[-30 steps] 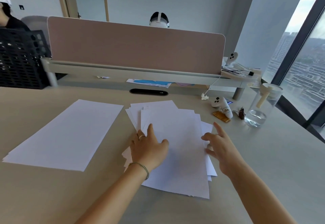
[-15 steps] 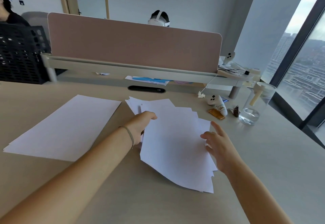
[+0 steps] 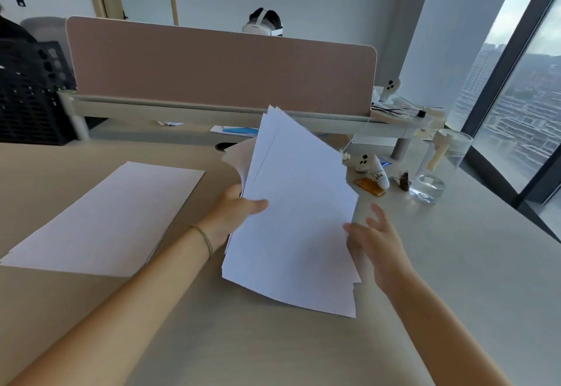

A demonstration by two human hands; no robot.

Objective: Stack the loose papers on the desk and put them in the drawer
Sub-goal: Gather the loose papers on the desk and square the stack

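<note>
a: fingers (image 3: 258,203) of the left hand (image 3: 235,215) pinch the sheaf (image 3: 294,221) at its left edge, thumb on top, the rest hidden under the paper. the right hand (image 3: 375,240) is spread wide at the right edge; whether it touches the paper i cannot tell.

b: where is the sheaf?

a: tilted up off the surface (image 3: 455,279), far end raised toward the divider (image 3: 218,79). a second pile (image 3: 106,221) lies flat, well apart to the left. no drawer is in view.

b: how will it handle?

a: light, i judge, but limp and slick. the sheets are fanned, corners sticking out at the top and the near right. a one-sided pinch would likely let the free side droop and loose sheets slide out.

b: where to hold, then?

a: both long edges, palms facing in, then tap the short edge on the surface to square it. gripping hard would crease it.
</note>
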